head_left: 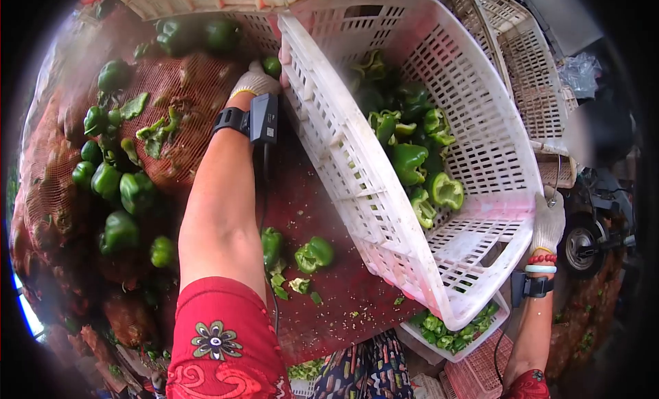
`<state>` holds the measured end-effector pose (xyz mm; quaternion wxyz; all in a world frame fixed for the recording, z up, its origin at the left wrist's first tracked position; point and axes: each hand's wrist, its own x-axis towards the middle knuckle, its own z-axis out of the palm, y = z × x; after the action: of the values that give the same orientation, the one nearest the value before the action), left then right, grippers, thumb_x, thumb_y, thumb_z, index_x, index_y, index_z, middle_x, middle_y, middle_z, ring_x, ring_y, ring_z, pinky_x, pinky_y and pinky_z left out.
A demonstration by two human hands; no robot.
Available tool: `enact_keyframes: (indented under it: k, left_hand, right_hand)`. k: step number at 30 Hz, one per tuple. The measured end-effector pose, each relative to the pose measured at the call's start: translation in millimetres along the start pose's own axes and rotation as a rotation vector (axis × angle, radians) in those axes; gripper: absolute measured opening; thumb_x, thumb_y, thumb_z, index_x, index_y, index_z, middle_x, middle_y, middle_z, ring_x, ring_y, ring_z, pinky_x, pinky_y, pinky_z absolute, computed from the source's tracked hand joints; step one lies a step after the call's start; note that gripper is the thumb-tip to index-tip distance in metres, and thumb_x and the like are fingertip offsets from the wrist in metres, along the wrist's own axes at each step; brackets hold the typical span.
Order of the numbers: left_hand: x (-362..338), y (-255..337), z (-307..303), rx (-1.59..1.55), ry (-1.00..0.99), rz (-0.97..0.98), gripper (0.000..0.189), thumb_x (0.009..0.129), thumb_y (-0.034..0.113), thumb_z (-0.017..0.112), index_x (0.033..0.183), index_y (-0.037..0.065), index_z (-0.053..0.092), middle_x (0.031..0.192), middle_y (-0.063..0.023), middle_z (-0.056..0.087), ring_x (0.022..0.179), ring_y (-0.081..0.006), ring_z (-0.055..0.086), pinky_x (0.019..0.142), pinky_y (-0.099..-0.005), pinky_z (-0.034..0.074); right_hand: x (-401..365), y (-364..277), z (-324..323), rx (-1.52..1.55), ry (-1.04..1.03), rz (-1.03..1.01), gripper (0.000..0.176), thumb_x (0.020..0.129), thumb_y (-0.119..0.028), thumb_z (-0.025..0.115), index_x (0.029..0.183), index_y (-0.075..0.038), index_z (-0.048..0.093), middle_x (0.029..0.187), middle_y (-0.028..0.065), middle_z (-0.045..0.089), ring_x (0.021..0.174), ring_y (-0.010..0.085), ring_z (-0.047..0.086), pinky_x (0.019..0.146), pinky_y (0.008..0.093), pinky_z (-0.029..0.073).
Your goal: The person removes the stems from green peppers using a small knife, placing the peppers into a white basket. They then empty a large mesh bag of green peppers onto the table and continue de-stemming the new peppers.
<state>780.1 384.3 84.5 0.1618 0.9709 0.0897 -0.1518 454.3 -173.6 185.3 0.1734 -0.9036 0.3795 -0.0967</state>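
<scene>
A white plastic crate [473, 117] is tilted over the red tabletop [322, 213], with several cut green bell peppers [408, 164] lying inside it. My right hand [549, 224], in a pale knitted glove, is closed on the crate's right rim near its handle slot. A small shiny metal piece shows at those fingers. My left hand [255, 82], gloved too, reaches far forward beside the crate's left wall. Next to its fingertips is a small green pepper [272, 67]; most of the fingers are hidden, so I cannot tell what they grip.
Red mesh sacks [175, 90] fill the left side, with loose green peppers [137, 191] on them. A pepper [314, 255] and scraps lie on the tabletop. Below the crate stands a tub of cut peppers [449, 334]. More crates [525, 69] and a wheel [583, 248] are at right.
</scene>
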Motion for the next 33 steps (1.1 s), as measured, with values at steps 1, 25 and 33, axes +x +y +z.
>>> enact_keyframes:
  k: [1,25,33]
  left_hand:
    - [13,-8,6,0.011,0.003,0.052,0.116,0.076,0.061,0.081,0.161,0.001,0.030,0.145,-0.0306,0.058,0.136,-0.0415,0.058,0.113,-0.0434,0.048]
    - [-6,6,-34,-0.009,-0.041,0.146,0.105,0.076,0.052,0.083,0.156,0.001,0.037,0.142,-0.0325,0.059,0.134,-0.0444,0.059,0.111,-0.0461,0.049]
    - [-12,21,-21,0.044,-0.066,0.104,0.096,0.088,0.052,0.073,0.162,0.008,0.031,0.146,-0.0294,0.058,0.134,-0.0435,0.059,0.111,-0.0480,0.049]
  right_hand:
    - [0,1,1,0.031,-0.007,0.001,0.035,0.095,-0.021,0.069,0.123,0.001,0.068,0.109,0.0155,0.075,0.101,0.0252,0.072,0.094,0.0360,0.053]
    - [8,17,-1,0.000,-0.054,0.004,0.042,0.099,-0.026,0.066,0.130,0.002,0.065,0.117,0.0164,0.074,0.103,0.0262,0.070,0.096,0.0369,0.052]
    - [7,14,1,0.076,-0.042,0.003,0.039,0.099,-0.024,0.067,0.127,0.003,0.065,0.115,0.0142,0.074,0.102,0.0232,0.069,0.094,0.0349,0.052]
